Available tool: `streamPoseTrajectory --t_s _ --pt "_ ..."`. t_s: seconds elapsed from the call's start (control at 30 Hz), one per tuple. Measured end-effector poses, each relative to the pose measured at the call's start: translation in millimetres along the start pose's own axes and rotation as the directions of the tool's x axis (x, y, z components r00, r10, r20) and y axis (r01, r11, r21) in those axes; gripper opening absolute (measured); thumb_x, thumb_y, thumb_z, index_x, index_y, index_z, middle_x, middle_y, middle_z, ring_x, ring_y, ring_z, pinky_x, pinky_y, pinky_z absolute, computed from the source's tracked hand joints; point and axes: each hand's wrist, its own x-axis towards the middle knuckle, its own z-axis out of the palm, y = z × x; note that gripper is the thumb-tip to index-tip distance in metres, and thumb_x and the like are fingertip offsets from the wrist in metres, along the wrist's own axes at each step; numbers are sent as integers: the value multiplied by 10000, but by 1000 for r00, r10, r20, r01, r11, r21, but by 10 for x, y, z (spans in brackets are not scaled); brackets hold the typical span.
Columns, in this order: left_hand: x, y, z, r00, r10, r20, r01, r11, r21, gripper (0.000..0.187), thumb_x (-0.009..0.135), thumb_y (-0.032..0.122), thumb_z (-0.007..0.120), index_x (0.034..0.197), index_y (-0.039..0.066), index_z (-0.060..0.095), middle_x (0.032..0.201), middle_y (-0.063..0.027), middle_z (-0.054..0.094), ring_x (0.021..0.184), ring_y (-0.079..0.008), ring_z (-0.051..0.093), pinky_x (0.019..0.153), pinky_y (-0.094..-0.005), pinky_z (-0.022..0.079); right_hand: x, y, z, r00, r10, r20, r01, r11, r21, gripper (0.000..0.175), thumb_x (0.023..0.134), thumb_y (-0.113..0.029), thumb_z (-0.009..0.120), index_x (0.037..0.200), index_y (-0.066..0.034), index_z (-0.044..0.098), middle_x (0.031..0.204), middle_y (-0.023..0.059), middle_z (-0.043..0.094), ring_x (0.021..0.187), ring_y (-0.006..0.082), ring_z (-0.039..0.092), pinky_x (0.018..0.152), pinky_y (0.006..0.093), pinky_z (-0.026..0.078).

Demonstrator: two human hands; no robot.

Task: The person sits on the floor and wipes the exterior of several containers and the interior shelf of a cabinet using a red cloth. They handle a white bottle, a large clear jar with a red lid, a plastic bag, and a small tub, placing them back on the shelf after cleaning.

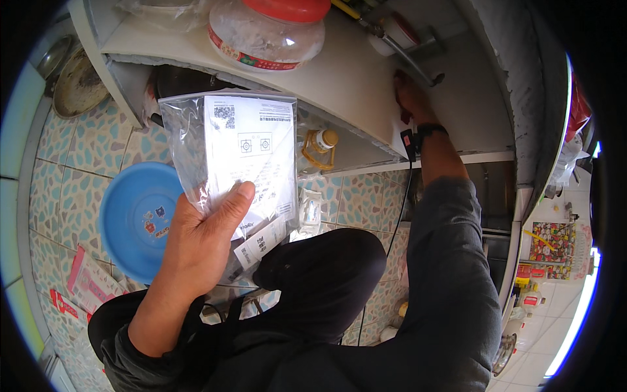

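Note:
My left hand [203, 240] grips a clear zip bag [179, 132] by its lower left side, thumb on top. Inside lies a white printed booklet [250, 147] with a line drawing of a two-burner stove, a square code and small print. A white label strip [259, 247] shows below it. On the right, my right hand [415, 100] reaches into the cabinet, low over the pale shelf board [357, 98]. Dark red cloth [405, 116] shows at its fingers, mostly in shadow. A black wrist strap with a cable [410, 146] is on that wrist.
On the shelf stands a red-lidded jar of white powder [267, 39]; a metal pipe [404, 54] juts near my right hand. A blue basin [130, 220], an oil bottle [318, 149] and a wipes pack [309, 210] are on the tiled floor. Pans [81, 83] lean at left.

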Motion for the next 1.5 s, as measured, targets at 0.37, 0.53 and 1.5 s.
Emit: streamPoseTrajectory --t_s 0.37,0.53,1.5 --pt "-95 119 -61 998 -51 30 52 998 -44 470 1025 314 714 1334 -34 649 1198 -102 724 1080 -154 662 973 -309 506 -726 -636 -430 986 144 87 -127 976 -179 343 1032 -250 422 1276 -94 606 1152 261 716 1101 466 675 950 571 535" --pt "-149 169 -51 998 -15 66 15 1000 -11 506 1019 318 715 1354 -48 621 1227 -124 711 1111 -174 666 983 -321 511 -1395 -1034 -576 962 272 26 -258 936 -240 393 1039 -325 502 1316 -65 600 1181 252 728 1080 457 705 969 533 560" --pt "-304 170 -124 995 50 83 -51 999 12 478 1032 297 689 1352 -49 606 1188 -114 708 1052 -173 681 932 -337 541 -1446 -1056 -1289 999 39 -16 -28 903 428 525 953 -573 655 1158 -104 776 1131 187 757 1019 388 718 878 429 556"
